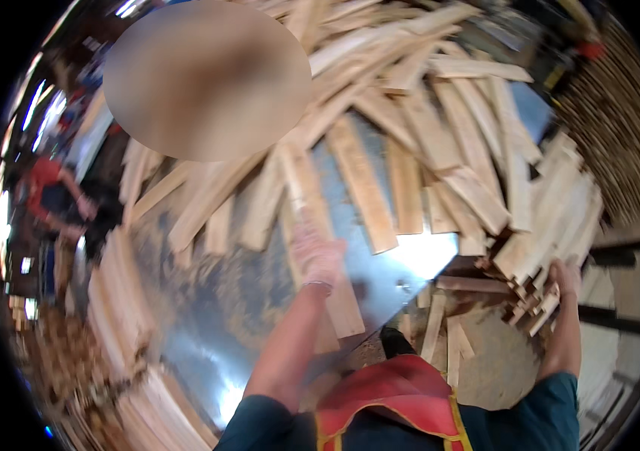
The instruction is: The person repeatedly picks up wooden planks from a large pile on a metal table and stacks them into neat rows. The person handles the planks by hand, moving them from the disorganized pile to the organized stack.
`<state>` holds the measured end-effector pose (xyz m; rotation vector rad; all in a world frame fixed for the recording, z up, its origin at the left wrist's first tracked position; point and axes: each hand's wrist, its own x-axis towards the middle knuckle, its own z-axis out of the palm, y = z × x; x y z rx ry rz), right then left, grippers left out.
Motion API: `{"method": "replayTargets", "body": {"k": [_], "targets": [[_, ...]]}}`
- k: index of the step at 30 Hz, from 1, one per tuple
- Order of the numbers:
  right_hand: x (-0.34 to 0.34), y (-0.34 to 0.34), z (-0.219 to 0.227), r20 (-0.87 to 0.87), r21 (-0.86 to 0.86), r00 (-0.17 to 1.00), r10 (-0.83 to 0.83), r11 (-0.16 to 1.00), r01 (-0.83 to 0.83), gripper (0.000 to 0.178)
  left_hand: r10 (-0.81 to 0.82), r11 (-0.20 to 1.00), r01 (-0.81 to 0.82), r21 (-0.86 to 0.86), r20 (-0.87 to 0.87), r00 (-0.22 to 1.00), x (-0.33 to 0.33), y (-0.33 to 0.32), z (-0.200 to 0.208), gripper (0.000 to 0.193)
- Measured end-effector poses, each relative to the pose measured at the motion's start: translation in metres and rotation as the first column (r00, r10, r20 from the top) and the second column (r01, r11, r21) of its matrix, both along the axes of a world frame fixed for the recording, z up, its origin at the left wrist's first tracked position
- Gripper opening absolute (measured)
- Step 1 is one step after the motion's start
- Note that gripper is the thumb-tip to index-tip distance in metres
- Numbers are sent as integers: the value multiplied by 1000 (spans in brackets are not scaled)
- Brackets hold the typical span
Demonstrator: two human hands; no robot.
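Observation:
My left hand, in what looks like a pale pink glove, lies across a long wooden board on the metal tabletop. Its thumb is toward the board's right side; motion blurs the fingers. At the far right, my right hand is closed at the near end of a stack of pale boards. Part of its grip is hidden by the boards. Just right of my left hand, another board rests on the metal.
Loose boards pile across the table's far side. More boards stand stacked along the left edge. A person in red is at the far left. Offcuts lie below the table's right edge. Thin strips are heaped at far right.

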<state>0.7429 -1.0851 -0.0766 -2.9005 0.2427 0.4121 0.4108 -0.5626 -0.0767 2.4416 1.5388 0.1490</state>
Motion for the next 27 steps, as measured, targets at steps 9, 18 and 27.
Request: {"method": "replayTargets", "body": {"k": [9, 18, 27], "targets": [[-161, 203, -3, -4, 920, 825, 566, 326, -219, 65, 852, 71, 517, -853, 321, 413, -237, -48, 44, 61], [-370, 409, 10, -147, 959, 550, 822, 255, -126, 69, 529, 770, -512, -381, -67, 846, -493, -58, 45, 59], [-450, 475, -3, -378, 911, 407, 832, 256, 323, 4, 621, 748, -598, 288, 12, 783, -887, -152, -37, 66]]}}
